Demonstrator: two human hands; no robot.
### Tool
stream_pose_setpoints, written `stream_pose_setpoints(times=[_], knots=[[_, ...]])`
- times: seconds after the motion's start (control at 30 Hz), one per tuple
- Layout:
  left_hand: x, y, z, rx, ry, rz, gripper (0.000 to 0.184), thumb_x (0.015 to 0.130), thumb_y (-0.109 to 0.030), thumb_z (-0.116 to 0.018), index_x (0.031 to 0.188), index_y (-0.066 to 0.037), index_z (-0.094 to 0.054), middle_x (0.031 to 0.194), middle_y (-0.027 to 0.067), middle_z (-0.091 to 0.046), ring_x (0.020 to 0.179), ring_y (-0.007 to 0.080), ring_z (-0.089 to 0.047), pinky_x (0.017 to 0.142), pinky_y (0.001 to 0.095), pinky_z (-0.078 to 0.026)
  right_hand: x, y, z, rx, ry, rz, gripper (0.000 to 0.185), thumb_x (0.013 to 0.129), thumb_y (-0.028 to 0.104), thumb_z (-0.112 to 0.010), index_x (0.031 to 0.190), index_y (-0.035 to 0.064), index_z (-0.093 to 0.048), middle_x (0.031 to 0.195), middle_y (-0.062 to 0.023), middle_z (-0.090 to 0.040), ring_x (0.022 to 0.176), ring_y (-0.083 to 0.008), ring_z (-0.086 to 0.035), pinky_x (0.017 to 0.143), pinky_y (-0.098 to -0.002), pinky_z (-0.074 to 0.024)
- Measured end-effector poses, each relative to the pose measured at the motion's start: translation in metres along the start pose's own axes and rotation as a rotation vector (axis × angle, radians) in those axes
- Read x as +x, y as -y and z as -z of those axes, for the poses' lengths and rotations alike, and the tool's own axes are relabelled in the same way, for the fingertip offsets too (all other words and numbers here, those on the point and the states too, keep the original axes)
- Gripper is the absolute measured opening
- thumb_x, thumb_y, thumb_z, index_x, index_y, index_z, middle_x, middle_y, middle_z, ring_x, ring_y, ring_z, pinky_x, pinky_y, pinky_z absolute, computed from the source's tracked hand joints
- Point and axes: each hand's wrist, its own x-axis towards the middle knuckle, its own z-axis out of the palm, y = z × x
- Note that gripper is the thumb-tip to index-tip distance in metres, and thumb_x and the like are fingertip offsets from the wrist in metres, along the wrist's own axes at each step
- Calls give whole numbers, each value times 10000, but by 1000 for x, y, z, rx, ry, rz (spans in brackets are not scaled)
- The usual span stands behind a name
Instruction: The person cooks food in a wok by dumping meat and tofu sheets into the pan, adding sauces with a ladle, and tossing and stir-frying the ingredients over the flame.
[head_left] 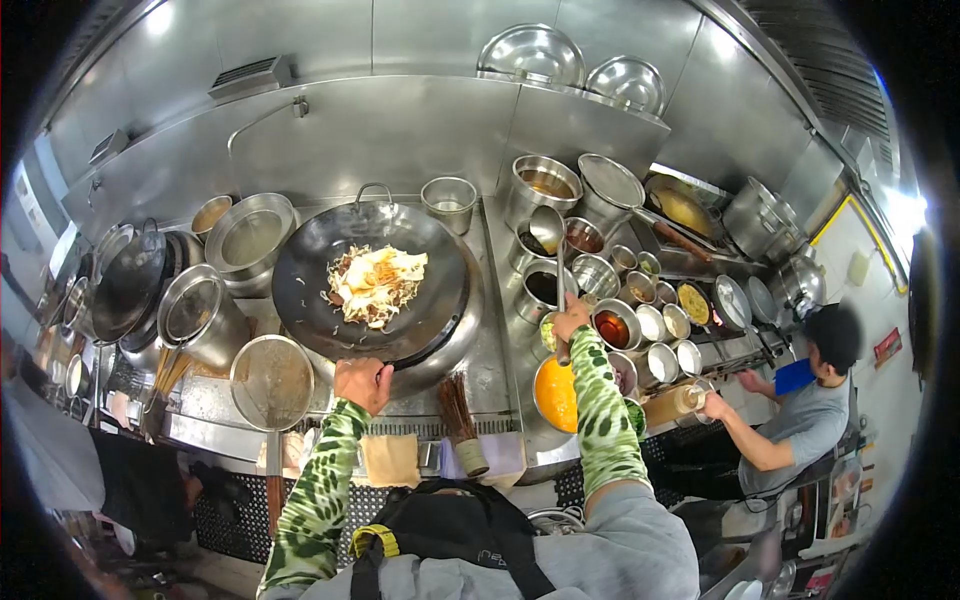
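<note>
My left hand (362,385) is closed at the near edge of a large black wok (300,290), where its handle would be; the fingers cover that spot. Pale noodle-like strands with yellowish and brown pieces form a food heap (378,287) in the wok's middle. My right hand (572,318) is wrapped round the shaft of a ladle (547,228), whose bowl hangs over the seasoning pots at the back. Close by that hand are a pot of dark sauce (542,288), a pot of reddish-brown liquid (612,328) and a bowl of orange-yellow liquid (556,395).
A round strainer (272,385) and a bamboo brush (461,420) lie along the front edge. Metal pots (250,235) and another wok (130,290) stand left. A co-worker (800,430) holding a container is at right; another person (50,440) stands at left.
</note>
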Motion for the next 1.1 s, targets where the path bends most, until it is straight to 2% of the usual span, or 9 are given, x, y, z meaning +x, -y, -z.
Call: stream_pose_setpoints(times=[0.07, 0.13, 0.2, 0.33, 0.47, 0.77, 0.9, 1.0, 1.1], knots=[[1, -3, 3, 3, 20, 25, 192, 801, -202, -653, 675, -64, -608, 655, 124, -602, 640, 336, -576, 651, 441, -397, -6, 10, -4, 311, -44, -97, 417, 747, 58, -557, 1130, -95, -503, 684, -131, -608, 494, -201, -572, 463, -323, -458], [2, -5, 4, 0, 24, 34, 189, 801, -197, -653, 679, -55, -624, 659, 132, -607, 649, 342, -579, 657, 440, -402, -11, 9, 1, 624, 5, -194, 527, 749, 7, -590, 1257, -49, -459, 566, -75, -541, 412, -183, -509, 377, -314, -431], [3, -5, 5, -7, 17, 26, 179, 797, -190, -658, 682, -56, -629, 656, 132, -607, 649, 341, -580, 657, 436, -403, -9, 6, 11, 782, 160, -181, 385, 765, -1, -596, 1134, -22, -491, 546, -64, -524, 402, -175, -498, 366, -306, -430], [2, -4, 1, 14, 5, 8, 185, 808, -218, -641, 694, -76, -605, 671, 110, -605, 652, 317, -581, 654, 439, -390, -28, 15, 20, 955, 91, -102, 196, 801, 5, -582, 987, -6, -522, 639, -65, -573, 449, -154, -541, 382, -288, -454], [1, -5, 2, 11, 39, 25, 193, 813, -228, -636, 702, -73, -609, 692, 116, -612, 673, 326, -585, 666, 440, -396, -24, 7, 32, 1130, 129, -132, 327, 810, 4, -584, 1115, 12, -466, 688, -73, -577, 483, -153, -549, 384, -303, -455], [0, -6, 3, 27, 40, 26, 191, 821, -234, -636, 712, -79, -614, 694, 119, -615, 678, 325, -588, 673, 442, -398, -19, 10, 15, 117, -33, -47, 678, 747, 60, -599, 1370, -63, -360, 685, -100, -614, 466, -170, -557, 437, -299, -455], [-1, -3, 2, 23, 51, 33, 196, 820, -237, -642, 703, -83, -612, 699, 117, -620, 679, 320, -593, 677, 442, -401, -15, 8, 11, 479, 90, -161, 376, 753, 20, -587, 1117, -29, -506, 602, -61, -562, 436, -156, -522, 404, -308, -440], [1, -4, 4, 6, 35, 20, 235, 820, -235, -640, 666, -58, -624, 651, 134, -604, 646, 342, -578, 655, 444, -400, -20, 8, 12, 787, 95, -150, 254, 770, 0, -594, 1005, 6, -498, 562, -46, -531, 416, -156, -502, 388, -310, -442], [0, -3, 5, -2, 20, 1, 218, 822, -229, -641, 682, -62, -627, 648, 133, -600, 641, 344, -574, 656, 446, -397, -19, 0, 17, 957, 144, -129, 234, 815, 14, -577, 1034, 26, -495, 679, -59, -558, 491, -135, -520, 410, -296, -446]])
